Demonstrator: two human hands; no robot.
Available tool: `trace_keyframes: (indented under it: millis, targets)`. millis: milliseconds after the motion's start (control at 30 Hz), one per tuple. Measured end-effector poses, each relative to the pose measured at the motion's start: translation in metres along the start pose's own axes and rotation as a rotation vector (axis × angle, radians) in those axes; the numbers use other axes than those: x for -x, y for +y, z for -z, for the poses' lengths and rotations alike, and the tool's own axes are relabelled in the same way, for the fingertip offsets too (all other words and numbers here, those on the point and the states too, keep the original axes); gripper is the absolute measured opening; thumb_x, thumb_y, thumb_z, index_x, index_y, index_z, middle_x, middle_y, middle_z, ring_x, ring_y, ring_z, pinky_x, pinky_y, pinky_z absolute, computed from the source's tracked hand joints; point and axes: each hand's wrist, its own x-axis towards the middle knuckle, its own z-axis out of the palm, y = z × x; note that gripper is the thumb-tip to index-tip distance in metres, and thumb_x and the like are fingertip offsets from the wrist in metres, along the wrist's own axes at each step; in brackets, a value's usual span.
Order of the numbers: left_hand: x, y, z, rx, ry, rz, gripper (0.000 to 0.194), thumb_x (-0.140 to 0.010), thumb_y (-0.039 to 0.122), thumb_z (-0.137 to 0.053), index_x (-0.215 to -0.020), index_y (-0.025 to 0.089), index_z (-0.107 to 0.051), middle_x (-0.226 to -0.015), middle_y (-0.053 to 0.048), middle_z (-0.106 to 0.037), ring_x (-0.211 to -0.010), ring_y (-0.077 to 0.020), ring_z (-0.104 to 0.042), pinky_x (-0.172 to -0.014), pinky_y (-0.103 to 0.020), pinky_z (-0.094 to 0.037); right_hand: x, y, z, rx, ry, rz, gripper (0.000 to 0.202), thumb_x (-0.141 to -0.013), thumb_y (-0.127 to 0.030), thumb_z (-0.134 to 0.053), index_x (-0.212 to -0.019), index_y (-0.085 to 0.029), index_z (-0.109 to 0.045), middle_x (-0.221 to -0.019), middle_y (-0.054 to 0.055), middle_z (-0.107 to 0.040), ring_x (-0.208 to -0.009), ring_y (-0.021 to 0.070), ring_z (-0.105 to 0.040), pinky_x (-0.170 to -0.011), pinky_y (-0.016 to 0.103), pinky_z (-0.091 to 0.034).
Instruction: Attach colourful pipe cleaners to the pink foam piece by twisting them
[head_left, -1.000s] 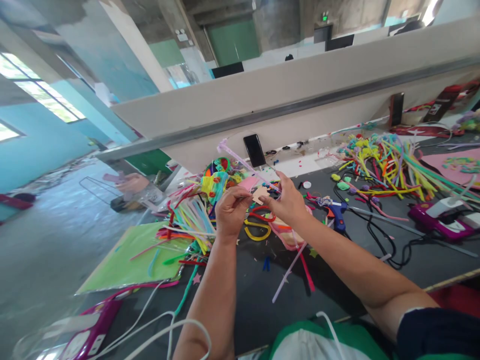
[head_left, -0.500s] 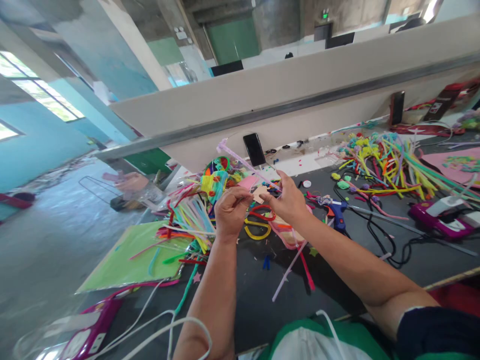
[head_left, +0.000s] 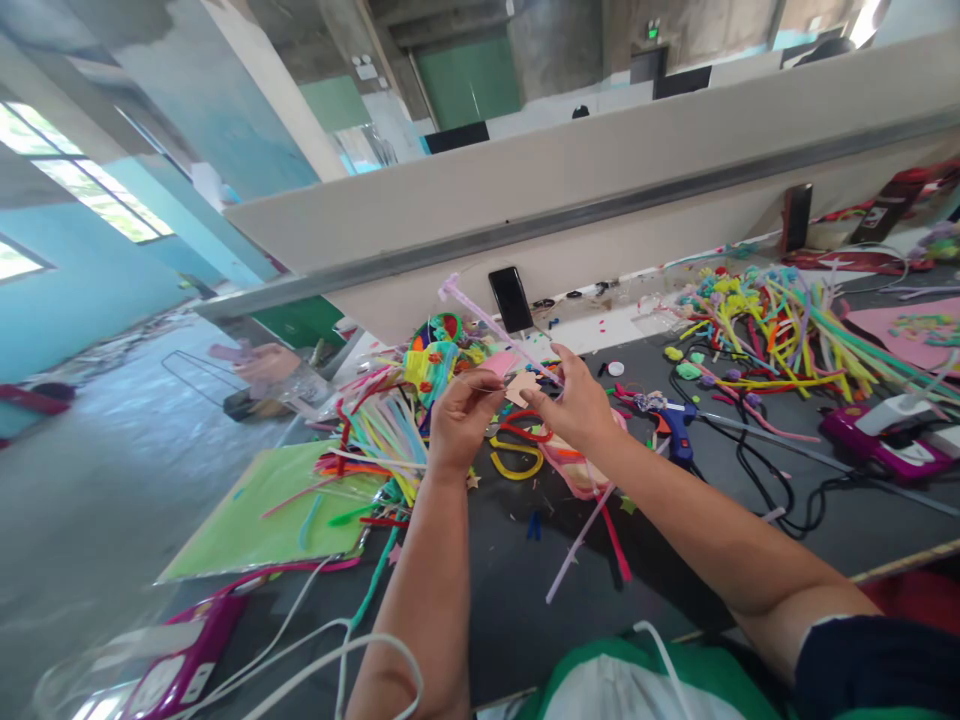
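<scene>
My right hand (head_left: 581, 405) is closed around a lilac pipe cleaner (head_left: 491, 325), which slants up and left to a thicker, curled end. The fingers of my left hand (head_left: 466, 415) are pinched together; a thin, wire-like line shows at the fingertips, too fine to name. A beige paper piece (head_left: 523, 388) lies beyond the gap between my hands. Just below are scissors with red (head_left: 525, 427) and yellow (head_left: 516, 461) handle loops. A pink tray-like item (head_left: 577, 470) sits under my right wrist, with loose lilac (head_left: 574, 555) and red (head_left: 616, 545) pipe cleaners beside it.
Bundled pipe cleaners (head_left: 382, 430) and a green sheet (head_left: 262, 510) lie left. A blue glue gun (head_left: 679, 432), black cables and a purple power strip (head_left: 889, 440) are right. A phone (head_left: 510, 300) leans against the partition (head_left: 600, 170). Another person's hand (head_left: 266, 365) shows far left.
My left fingers have shifted slightly at the pinch. The lilac pipe cleaner in my right hand stays nearly in place, and the view has moved a little.
</scene>
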Motion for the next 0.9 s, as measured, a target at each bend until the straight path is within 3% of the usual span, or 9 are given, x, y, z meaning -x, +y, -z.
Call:
trace_keyframes:
  millis: [100, 233, 467, 667, 900]
  targets:
    - [-0.003, -0.006, 0.007, 0.189, 0.041, 0.175, 0.024, -0.074, 0.029, -0.072, -0.096, 0.020, -0.070, -0.082, -0.002, -0.068, -0.076, -0.0136, -0.064, -0.076, -0.027, -0.051, 0.007, -0.009, -0.001, 0.002, -0.049, 0.054, 0.082, -0.076, -0.058, -0.061, -0.143, -0.020, -0.032, -0.135, 0.016, -0.051, -0.111, 0.0320, -0.058, -0.091, 0.048, -0.048]
    - [-0.005, -0.003, 0.013, 0.310, 0.060, 0.249, 0.022, -0.074, 0.034, -0.073, -0.089, 0.018, -0.073, -0.078, -0.003, -0.068, -0.072, -0.0121, -0.063, -0.073, -0.025, -0.051, 0.024, -0.024, -0.005, 0.010, -0.187, 0.166, 0.086, -0.075, -0.057, -0.064, -0.145, -0.019, -0.029, -0.128, 0.017, -0.055, -0.106, 0.0313, -0.059, -0.086, 0.046, -0.050]
    - [-0.006, 0.019, 0.016, 0.432, 0.007, 0.188, 0.027, -0.074, 0.040, -0.073, -0.088, 0.017, -0.074, -0.080, -0.005, -0.067, -0.074, -0.0140, -0.063, -0.075, -0.029, -0.051, 0.042, -0.038, -0.008, 0.000, -0.341, 0.247, 0.089, -0.076, -0.056, -0.064, -0.147, -0.020, -0.024, -0.129, 0.016, -0.055, -0.105, 0.0289, -0.060, -0.084, 0.045, -0.050]
    - [-0.007, 0.022, 0.019, 0.434, 0.014, 0.169, 0.021, -0.071, 0.036, -0.077, -0.084, 0.019, -0.074, -0.075, -0.003, -0.065, -0.072, -0.0126, -0.061, -0.071, -0.026, -0.050, 0.044, -0.038, -0.011, 0.016, -0.363, 0.280, 0.086, -0.077, -0.056, -0.063, -0.147, -0.023, -0.024, -0.137, 0.014, -0.050, -0.108, 0.0277, -0.060, -0.086, 0.043, -0.050]
    - [-0.006, 0.026, 0.016, 0.379, 0.019, 0.178, 0.017, -0.075, 0.034, -0.074, -0.076, 0.017, -0.073, -0.068, -0.003, -0.062, -0.065, -0.0107, -0.057, -0.063, -0.023, -0.047, 0.045, -0.040, -0.010, 0.048, -0.390, 0.296, 0.086, -0.077, -0.058, -0.063, -0.145, -0.019, -0.029, -0.130, 0.015, -0.055, -0.109, 0.0288, -0.058, -0.089, 0.044, -0.049]
